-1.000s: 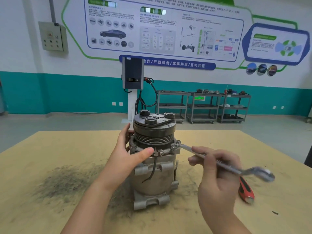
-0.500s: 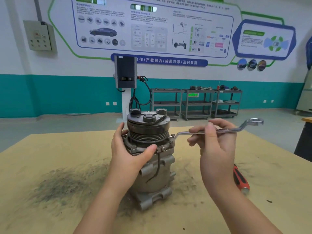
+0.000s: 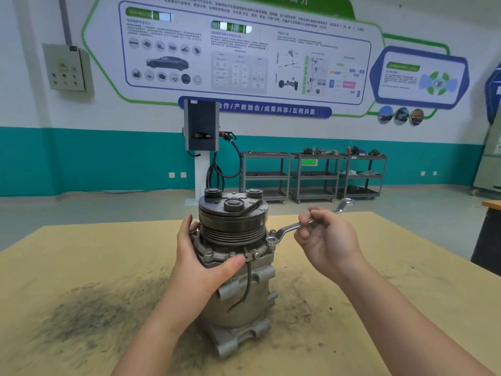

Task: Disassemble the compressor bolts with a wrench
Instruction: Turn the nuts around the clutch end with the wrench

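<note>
A grey metal compressor [image 3: 241, 302] stands upright on the wooden table [image 3: 379, 280], with a dark grooved pulley on top. Several bolts ring its flange; one [image 3: 208, 252] shows at the front left. My left hand [image 3: 200, 264] grips the flange and body from the left, thumb across the front. A silver ring wrench [image 3: 291, 227] sits with one ring on the bolt [image 3: 271, 240] at the flange's right side. My right hand [image 3: 325, 240] holds the wrench shaft, fingers curled round it. The wrench's free end points up and to the right.
A dark smear of metal dust [image 3: 89, 318] covers the table to the left of the compressor. Beyond the table are a charging post [image 3: 202, 147] and several grey shelf carts [image 3: 311, 175] against the teal wall. A dark cabinet edge [image 3: 488, 240] stands at the right.
My right hand swung the wrench handle from near me round to the far right while its ring stayed on the right bolt. The red-handled tool on the table has left the view.
</note>
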`<act>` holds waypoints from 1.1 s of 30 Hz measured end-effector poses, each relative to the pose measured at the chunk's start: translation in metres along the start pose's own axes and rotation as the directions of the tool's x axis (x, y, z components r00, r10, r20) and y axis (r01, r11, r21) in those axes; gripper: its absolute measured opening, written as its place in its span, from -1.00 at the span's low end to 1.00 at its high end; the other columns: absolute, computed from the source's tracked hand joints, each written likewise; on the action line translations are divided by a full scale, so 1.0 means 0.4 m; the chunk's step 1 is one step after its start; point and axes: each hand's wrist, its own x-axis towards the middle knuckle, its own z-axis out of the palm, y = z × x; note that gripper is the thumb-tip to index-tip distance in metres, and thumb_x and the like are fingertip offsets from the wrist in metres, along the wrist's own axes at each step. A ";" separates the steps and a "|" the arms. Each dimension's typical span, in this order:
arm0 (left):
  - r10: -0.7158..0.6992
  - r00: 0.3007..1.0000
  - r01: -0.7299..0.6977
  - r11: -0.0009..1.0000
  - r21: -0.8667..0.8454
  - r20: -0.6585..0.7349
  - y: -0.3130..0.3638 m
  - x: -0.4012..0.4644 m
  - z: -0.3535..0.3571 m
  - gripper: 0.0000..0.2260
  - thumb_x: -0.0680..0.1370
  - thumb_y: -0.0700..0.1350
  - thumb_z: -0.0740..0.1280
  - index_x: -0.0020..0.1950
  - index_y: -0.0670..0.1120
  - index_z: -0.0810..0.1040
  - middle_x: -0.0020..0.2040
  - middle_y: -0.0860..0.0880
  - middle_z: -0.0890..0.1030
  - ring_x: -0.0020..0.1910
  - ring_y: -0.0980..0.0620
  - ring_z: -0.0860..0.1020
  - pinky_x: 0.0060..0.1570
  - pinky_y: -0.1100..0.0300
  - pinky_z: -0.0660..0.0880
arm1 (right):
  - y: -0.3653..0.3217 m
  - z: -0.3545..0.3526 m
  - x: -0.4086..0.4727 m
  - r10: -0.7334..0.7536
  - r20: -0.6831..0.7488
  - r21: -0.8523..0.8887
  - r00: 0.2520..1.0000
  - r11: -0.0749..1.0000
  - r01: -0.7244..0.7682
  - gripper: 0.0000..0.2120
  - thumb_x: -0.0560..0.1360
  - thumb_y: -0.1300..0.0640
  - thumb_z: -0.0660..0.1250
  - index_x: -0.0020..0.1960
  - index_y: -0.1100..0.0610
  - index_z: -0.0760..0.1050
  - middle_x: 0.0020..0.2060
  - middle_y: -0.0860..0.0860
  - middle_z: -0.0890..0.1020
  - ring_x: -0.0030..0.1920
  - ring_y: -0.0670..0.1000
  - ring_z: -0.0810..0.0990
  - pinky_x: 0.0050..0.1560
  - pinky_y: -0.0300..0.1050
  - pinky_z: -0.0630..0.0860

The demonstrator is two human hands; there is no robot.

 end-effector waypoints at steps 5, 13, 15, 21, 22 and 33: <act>-0.017 1.000 0.017 1.000 -0.004 -0.002 -0.014 0.005 0.002 0.20 0.07 0.39 0.50 0.53 0.31 -0.14 0.37 0.30 0.32 0.34 0.25 0.36 0.31 0.21 0.24 | 0.007 0.016 0.040 0.042 0.044 -0.059 0.998 0.997 -0.040 -0.83 0.62 0.30 0.00 -0.11 0.15 0.26 -0.50 0.04 0.41 -0.58 -0.02 0.28 -0.53 -0.20 0.26; 0.002 1.000 -0.002 1.000 0.010 -0.012 -0.025 0.006 -0.004 -0.10 0.10 0.33 0.48 0.34 0.26 0.12 0.21 0.33 0.44 0.09 0.51 0.46 -0.07 0.49 0.40 | 0.068 -0.016 -0.010 -0.152 -0.121 0.056 0.981 0.986 0.159 -0.82 0.61 0.34 0.02 -0.11 0.15 0.28 -0.47 0.03 0.49 -0.57 -0.01 0.32 -0.53 -0.22 0.29; 0.007 1.000 -0.007 1.000 0.005 -0.029 -0.029 0.007 -0.002 -0.15 0.14 0.30 0.51 0.31 0.25 0.14 0.21 0.29 0.45 0.09 0.49 0.47 -0.08 0.52 0.40 | 0.086 -0.025 -0.054 -0.266 -0.160 0.033 0.951 0.961 0.274 -0.84 0.64 0.32 0.04 -0.07 0.16 0.31 -0.43 0.03 0.56 -0.55 -0.01 0.38 -0.50 -0.22 0.35; 0.006 1.000 -0.006 1.000 0.004 -0.027 -0.036 0.008 -0.003 -0.23 0.20 0.28 0.52 0.25 0.31 0.14 0.19 0.31 0.44 0.08 0.48 0.47 -0.07 0.47 0.39 | 0.122 -0.007 -0.167 -0.521 -0.146 -0.059 0.841 0.853 0.518 -0.85 0.68 0.24 0.02 -0.05 0.13 0.27 -0.32 0.06 0.64 -0.48 0.00 0.48 -0.40 -0.23 0.46; 0.009 1.000 -0.008 1.000 0.006 -0.024 -0.037 0.008 -0.005 -0.27 0.18 0.28 0.51 0.21 0.35 0.16 0.19 0.31 0.45 0.07 0.51 0.46 -0.07 0.49 0.39 | 0.129 -0.002 -0.181 -0.564 -0.126 -0.110 0.816 0.826 0.553 -0.87 0.67 0.22 0.03 -0.04 0.10 0.27 -0.29 0.06 0.65 -0.45 0.01 0.51 -0.37 -0.22 0.48; 0.025 1.000 -0.025 0.999 -0.028 -0.015 -0.029 0.002 -0.020 -0.39 0.21 0.45 0.35 0.19 0.40 0.24 0.21 0.35 0.47 0.13 0.49 0.46 0.08 0.42 0.40 | 0.053 0.070 -0.179 -0.696 0.108 -0.415 0.710 0.617 0.668 -0.86 0.63 0.12 0.05 0.01 -0.10 0.31 -0.32 0.05 0.65 -0.38 -0.03 0.58 -0.32 -0.26 0.49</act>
